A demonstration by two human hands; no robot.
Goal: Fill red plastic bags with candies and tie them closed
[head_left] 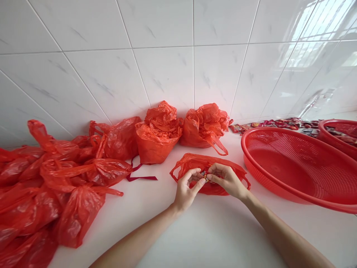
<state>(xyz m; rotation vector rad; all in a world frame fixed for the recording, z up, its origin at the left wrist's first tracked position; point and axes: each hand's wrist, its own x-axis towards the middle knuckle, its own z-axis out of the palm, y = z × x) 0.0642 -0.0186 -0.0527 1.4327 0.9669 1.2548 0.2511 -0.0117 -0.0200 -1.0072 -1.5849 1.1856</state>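
Observation:
A flat red plastic bag (195,163) lies on the white counter in front of me. My left hand (186,190) and my right hand (227,180) meet over its front edge. Between their fingertips they pinch a small wrapped candy (204,175), with the bag's edge right beneath it. Whether the fingers also grip the bag's plastic I cannot tell.
A heap of red plastic bags (55,186) fills the left. Two bunched red bags (157,136) (206,124) stand by the tiled wall. A large red mesh basket (301,190) sits at right, a second one (340,134) behind it, with loose candies (276,124) along the wall.

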